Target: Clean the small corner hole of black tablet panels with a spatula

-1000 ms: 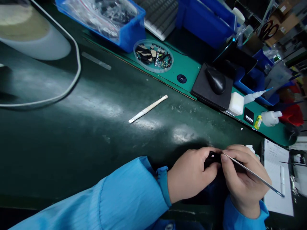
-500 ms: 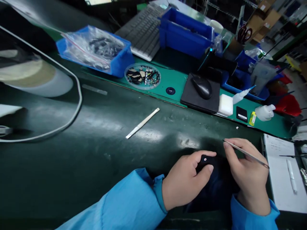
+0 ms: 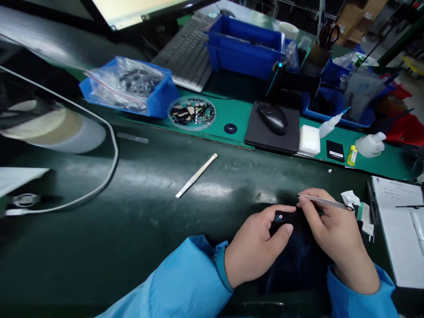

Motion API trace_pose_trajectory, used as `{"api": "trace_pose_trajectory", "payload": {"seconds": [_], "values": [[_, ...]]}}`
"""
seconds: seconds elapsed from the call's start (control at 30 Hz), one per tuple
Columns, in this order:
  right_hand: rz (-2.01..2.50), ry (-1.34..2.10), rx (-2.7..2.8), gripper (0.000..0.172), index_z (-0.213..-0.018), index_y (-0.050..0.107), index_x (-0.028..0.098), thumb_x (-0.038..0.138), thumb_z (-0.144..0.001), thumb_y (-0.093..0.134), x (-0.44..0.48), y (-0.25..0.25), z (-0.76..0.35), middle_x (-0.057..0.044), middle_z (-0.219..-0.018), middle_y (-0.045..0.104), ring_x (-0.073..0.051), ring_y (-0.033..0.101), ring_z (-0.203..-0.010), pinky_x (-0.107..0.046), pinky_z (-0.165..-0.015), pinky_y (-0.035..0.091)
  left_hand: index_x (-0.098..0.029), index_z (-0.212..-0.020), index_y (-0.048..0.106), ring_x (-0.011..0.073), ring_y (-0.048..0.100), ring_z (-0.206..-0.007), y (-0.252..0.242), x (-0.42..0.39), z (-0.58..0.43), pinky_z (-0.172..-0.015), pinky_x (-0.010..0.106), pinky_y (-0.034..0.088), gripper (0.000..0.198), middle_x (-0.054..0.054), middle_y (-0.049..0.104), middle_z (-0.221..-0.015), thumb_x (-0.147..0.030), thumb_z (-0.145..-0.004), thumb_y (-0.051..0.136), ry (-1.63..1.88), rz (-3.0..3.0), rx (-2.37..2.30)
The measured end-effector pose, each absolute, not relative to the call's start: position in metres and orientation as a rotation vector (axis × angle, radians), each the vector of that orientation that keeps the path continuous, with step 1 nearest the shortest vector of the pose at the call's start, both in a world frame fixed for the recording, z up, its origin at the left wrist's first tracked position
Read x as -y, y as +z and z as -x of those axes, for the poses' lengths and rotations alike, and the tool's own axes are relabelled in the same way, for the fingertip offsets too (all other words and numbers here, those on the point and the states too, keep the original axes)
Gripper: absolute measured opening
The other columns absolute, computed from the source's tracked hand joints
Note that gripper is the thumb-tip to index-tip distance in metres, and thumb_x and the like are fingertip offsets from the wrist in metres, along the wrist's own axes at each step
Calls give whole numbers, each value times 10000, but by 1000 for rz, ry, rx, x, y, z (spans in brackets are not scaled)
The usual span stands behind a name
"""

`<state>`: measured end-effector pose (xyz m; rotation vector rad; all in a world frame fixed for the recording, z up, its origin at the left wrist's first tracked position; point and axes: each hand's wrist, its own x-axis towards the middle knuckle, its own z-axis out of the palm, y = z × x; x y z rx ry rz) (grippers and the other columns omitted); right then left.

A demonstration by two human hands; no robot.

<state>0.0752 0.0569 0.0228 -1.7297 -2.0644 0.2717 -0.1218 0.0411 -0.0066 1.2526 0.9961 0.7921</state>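
The left hand [image 3: 256, 249] is gripping a small black part with a red dot [image 3: 281, 217], its thumb and fingers closed on it; the part is sitting low over the near side of the dark green surface [image 3: 109, 238], between the two hands. The right hand [image 3: 334, 234] is pinching thin metal tweezers [image 3: 326, 202] between thumb and forefinger; the tip is pointing left just above the part, though whether it is touching cannot be told. A flat white stick [image 3: 196, 176] is lying well apart to the upper left; farther back, a round clear dish of small pieces [image 3: 191, 113] is resting near a black computer mouse [image 3: 273, 118]; a white foam block [image 3: 309, 139] is sitting just beside the mouse's pad; a white paper sheet [image 3: 400, 229] is lying right of the right hand.
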Motion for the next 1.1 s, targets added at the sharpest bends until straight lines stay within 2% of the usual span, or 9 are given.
{"api": "trace_pose_trajectory", "payload": {"seconds": [0.1, 0.27, 0.47, 0.6, 0.73, 0.87, 1.1], "values": [[1746, 199, 2088, 172, -1056, 681, 267, 382, -1054, 553, -57, 19, -74, 41, -883, 781, -137, 731, -634, -255, -550, 496, -233, -1296, 683, 218, 724, -1106, -6, -44, 124, -986, 356, 536, 348, 33, 777, -1217, -264, -953, 635, 770, -1284, -1035], [1653, 43, 2129, 185, -1027, 681, 224, 336, -1062, 538, -58, 17, -71, 2, -940, 794, -129, 724, -615, -246, -542, 484, -218, -1274, 708, 192, 734, -924, -5, -46, 130, -839, 310, 554, 314, 14, 800, -1017, -295, -991, 595, 758, -1199, -993], [1642, -28, 2125, 195, -1031, 683, 215, 335, -1066, 534, -55, 16, -68, -4, -920, 797, -147, 731, -619, -262, -538, 479, -236, -1140, 804, 194, 732, -1035, -6, -48, 131, -956, 301, 532, 350, -2, 819, -1046, -379, -1075, 491, 803, -1032, -984], [1641, -34, 2124, 206, -1042, 684, 215, 345, -1071, 528, -53, 15, -67, -11, -918, 798, -158, 738, -628, -272, -541, 481, -238, -1135, 811, 193, 750, -977, -8, -49, 127, -900, 295, 557, 321, 0, 827, -1019, -378, -1061, 532, 784, -1048, -1014], [1674, 10, 2089, 201, -1036, 683, 216, 349, -1068, 536, -53, 14, -67, 1, -873, 790, -147, 728, -600, -264, -540, 491, -227, -1151, 803, 204, 752, -986, -5, -48, 127, -914, 310, 556, 302, 15, 825, -1037, -332, -1038, 544, 762, -1148, -1022], [1687, 19, 2061, 191, -1043, 682, 221, 351, -1064, 545, -54, 13, -68, 9, -901, 793, -136, 730, -614, -252, -560, 510, -217, -1189, 786, 193, 735, -853, -1, -49, 129, -818, 308, 561, 318, 16, 816, -947, -319, -1008, 546, 721, -1244, -1040], [1682, 6, 2050, 157, -1054, 681, 235, 344, -1053, 568, -54, 14, -68, 34, -848, 776, -131, 730, -615, -247, -559, 506, -207, -1206, 775, 174, 721, -808, 1, -49, 129, -769, 281, 557, 334, 13, 808, -914, -311, -986, 546, 702, -1255, -1027]]}}
